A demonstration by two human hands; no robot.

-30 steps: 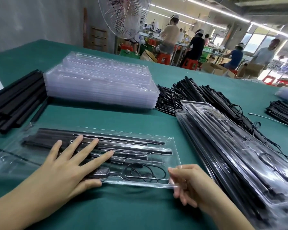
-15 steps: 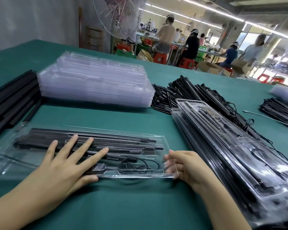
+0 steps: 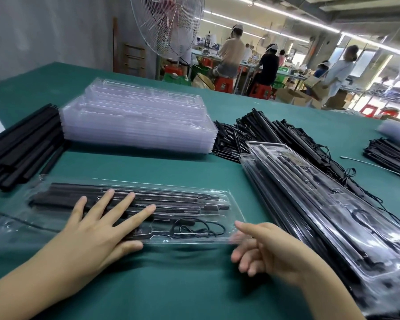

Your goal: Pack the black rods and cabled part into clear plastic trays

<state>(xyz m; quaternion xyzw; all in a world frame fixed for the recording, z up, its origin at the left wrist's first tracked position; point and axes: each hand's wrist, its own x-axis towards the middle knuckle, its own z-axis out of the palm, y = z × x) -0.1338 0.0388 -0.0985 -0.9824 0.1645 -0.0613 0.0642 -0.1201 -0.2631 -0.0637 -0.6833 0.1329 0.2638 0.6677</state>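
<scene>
- Head view: the left hand is laid flat on the lid of the clear tray, with its fingers straight and spread. Nothing is gripped.
- The black rods are seen lying lengthwise inside that tray, and the cabled part is coiled in the compartment at its near right.
- The tray is set on the green table, close in front of the person.
- The right hand is held at the tray's right end, blurred, with its fingers loosely curled. Whether the tray's edge is pinched cannot be told.
- A stack of empty trays is placed behind, and loose rods are piled at the far left.
- Packed trays are stacked at the right, beside a pile of cabled pieces.
</scene>
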